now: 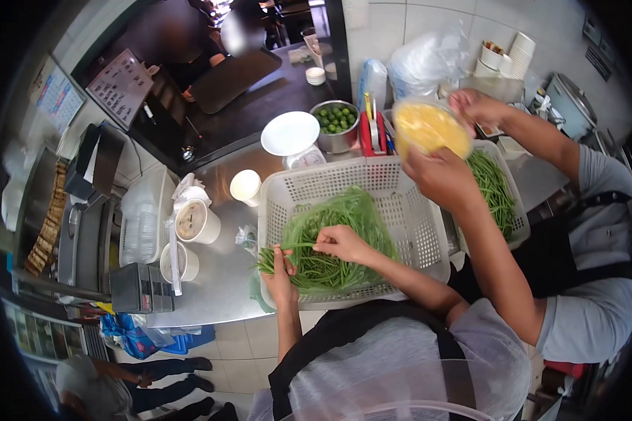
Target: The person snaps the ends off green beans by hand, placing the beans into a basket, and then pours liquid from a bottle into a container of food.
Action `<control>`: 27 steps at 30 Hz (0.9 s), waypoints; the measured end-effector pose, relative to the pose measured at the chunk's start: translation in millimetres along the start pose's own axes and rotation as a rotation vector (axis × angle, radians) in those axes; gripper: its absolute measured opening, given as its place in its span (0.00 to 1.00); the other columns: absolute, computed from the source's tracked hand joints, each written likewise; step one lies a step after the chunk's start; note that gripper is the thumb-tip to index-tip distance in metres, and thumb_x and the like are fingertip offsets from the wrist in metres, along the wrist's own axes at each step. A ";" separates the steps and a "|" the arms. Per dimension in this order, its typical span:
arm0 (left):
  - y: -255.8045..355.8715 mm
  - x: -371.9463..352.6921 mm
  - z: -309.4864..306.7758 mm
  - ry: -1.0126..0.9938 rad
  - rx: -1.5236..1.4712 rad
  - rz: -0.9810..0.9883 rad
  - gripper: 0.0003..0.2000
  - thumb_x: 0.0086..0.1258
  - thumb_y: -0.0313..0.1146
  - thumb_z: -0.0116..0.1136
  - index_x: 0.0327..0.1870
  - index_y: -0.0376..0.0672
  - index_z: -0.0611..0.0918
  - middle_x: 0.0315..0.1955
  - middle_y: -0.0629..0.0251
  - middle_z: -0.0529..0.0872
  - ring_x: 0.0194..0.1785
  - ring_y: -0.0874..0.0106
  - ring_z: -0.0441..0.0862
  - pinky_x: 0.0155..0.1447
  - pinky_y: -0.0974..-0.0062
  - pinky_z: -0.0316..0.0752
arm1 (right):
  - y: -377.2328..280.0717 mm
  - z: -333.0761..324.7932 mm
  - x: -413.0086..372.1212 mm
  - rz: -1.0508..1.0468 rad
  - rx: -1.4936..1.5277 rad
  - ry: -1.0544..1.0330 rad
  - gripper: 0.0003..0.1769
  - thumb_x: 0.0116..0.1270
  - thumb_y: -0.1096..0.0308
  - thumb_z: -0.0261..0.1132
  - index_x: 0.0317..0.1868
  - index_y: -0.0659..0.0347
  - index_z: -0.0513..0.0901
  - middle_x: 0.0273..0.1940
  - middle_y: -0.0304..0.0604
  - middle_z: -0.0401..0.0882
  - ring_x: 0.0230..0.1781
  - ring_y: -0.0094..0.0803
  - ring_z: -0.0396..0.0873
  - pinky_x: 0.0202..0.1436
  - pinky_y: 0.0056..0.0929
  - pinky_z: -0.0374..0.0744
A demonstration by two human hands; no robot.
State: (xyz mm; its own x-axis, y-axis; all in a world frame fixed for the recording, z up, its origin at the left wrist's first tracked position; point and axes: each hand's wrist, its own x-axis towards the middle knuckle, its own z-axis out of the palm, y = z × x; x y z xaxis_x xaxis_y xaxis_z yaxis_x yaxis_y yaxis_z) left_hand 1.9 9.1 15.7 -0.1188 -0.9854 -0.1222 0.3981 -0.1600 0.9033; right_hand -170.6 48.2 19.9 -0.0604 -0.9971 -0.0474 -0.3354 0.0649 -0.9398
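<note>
My left hand (279, 281) is closed around a small bunch of green beans (266, 260) at the left rim of a white perforated basket (407, 193). Between my two hands stretches one green bean (299, 245), its other end pinched in the fingers of my right hand (342, 243). Below and behind my right hand, a green plastic bag (358, 210) full of green beans (323, 272) lies in the basket. Part of the beans is hidden by my right hand and forearm.
At right, a co-worker's hands (439, 168) hold a bowl of yellow food (432, 128) over the basket's edge. A second basket of green beans (490, 189) stands beyond. Behind are a scale (305, 158), a pot of small green fruit (336, 126) and, leftward, paper tubs (197, 222).
</note>
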 end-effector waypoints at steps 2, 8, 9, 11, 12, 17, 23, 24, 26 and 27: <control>-0.9 -1.9 2.0 -0.029 0.169 0.109 0.08 0.70 0.32 0.52 0.44 0.38 0.75 0.25 0.66 0.78 0.18 0.85 0.63 0.21 0.85 0.59 | -0.4 7.7 -3.3 -0.158 -0.319 0.058 0.07 0.58 0.69 0.64 0.29 0.66 0.79 0.25 0.47 0.79 0.25 0.36 0.78 0.28 0.32 0.75; 13.4 -4.4 -0.5 0.006 0.409 0.311 0.07 0.70 0.33 0.51 0.39 0.38 0.74 0.23 0.69 0.75 0.17 0.86 0.64 0.20 0.87 0.57 | 20.4 39.4 -2.0 -0.100 -0.790 -0.057 0.07 0.52 0.69 0.65 0.28 0.65 0.78 0.29 0.51 0.79 0.34 0.47 0.80 0.35 0.43 0.77; 18.2 0.4 -6.8 0.027 0.276 0.242 0.07 0.70 0.34 0.50 0.37 0.39 0.74 0.23 0.70 0.75 0.17 0.85 0.64 0.20 0.87 0.57 | 21.0 42.1 -2.5 -0.077 -0.824 -0.072 0.08 0.51 0.69 0.65 0.28 0.64 0.79 0.30 0.50 0.80 0.35 0.46 0.80 0.36 0.44 0.77; 28.9 5.7 -31.3 0.081 0.010 0.102 0.08 0.70 0.36 0.50 0.35 0.41 0.73 0.22 0.70 0.74 0.17 0.84 0.62 0.20 0.87 0.56 | 24.4 44.1 -10.0 -0.065 -0.804 -0.022 0.10 0.53 0.65 0.64 0.29 0.64 0.79 0.30 0.50 0.80 0.35 0.46 0.80 0.35 0.43 0.77; 35.4 4.5 -49.5 0.017 -0.155 -0.010 0.09 0.70 0.37 0.50 0.33 0.42 0.72 0.21 0.71 0.72 0.18 0.84 0.62 0.20 0.86 0.56 | 20.1 43.8 -12.0 -0.007 -0.782 -0.028 0.12 0.55 0.62 0.64 0.30 0.64 0.79 0.31 0.50 0.80 0.35 0.46 0.80 0.36 0.43 0.76; 57.4 1.3 -111.2 -0.105 -0.637 -0.328 0.13 0.71 0.41 0.50 0.27 0.46 0.68 0.20 0.75 0.63 0.21 0.83 0.61 0.21 0.87 0.58 | 4.8 52.1 -39.2 -0.040 -0.495 -0.155 0.27 0.61 0.50 0.60 0.51 0.63 0.74 0.45 0.55 0.77 0.47 0.49 0.75 0.49 0.43 0.72; 51.3 -2.4 -157.1 0.093 0.023 -0.167 0.10 0.62 0.29 0.61 0.28 0.47 0.69 0.18 0.74 0.68 0.19 0.81 0.66 0.22 0.83 0.62 | -74.8 79.3 -45.6 -0.188 -0.381 -0.259 0.22 0.61 0.54 0.56 0.48 0.62 0.70 0.39 0.51 0.72 0.40 0.42 0.72 0.41 0.37 0.69; 48.0 -2.5 -165.0 0.076 0.035 -0.174 0.11 0.60 0.27 0.62 0.28 0.47 0.68 0.17 0.73 0.69 0.18 0.80 0.67 0.23 0.82 0.63 | -100.1 87.5 -11.0 -0.286 -0.420 -0.101 0.19 0.61 0.56 0.56 0.44 0.63 0.71 0.36 0.50 0.73 0.36 0.40 0.73 0.38 0.35 0.70; 46.7 -8.2 -176.5 0.060 -0.004 -0.217 0.11 0.61 0.28 0.61 0.29 0.47 0.68 0.19 0.74 0.69 0.19 0.81 0.66 0.22 0.84 0.62 | -132.9 110.1 66.8 -0.413 -0.559 0.193 0.14 0.61 0.60 0.55 0.37 0.63 0.73 0.29 0.48 0.74 0.28 0.37 0.74 0.30 0.32 0.71; 46.7 -11.8 -181.0 0.052 -0.028 -0.230 0.10 0.62 0.28 0.60 0.29 0.48 0.68 0.20 0.74 0.69 0.19 0.82 0.66 0.22 0.85 0.62 | -139.5 124.0 100.1 -0.424 -0.712 0.270 0.12 0.61 0.62 0.55 0.34 0.64 0.74 0.26 0.47 0.74 0.25 0.35 0.74 0.27 0.31 0.72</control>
State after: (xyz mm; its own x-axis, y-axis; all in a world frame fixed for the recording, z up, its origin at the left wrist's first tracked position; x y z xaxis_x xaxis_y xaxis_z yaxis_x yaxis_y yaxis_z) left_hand 186.6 2.6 -15.2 -0.1623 -0.9243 -0.3455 0.3911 -0.3817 0.8374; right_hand -13.3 -65.8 104.3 0.0121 -0.9049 0.4254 -0.8828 -0.2094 -0.4204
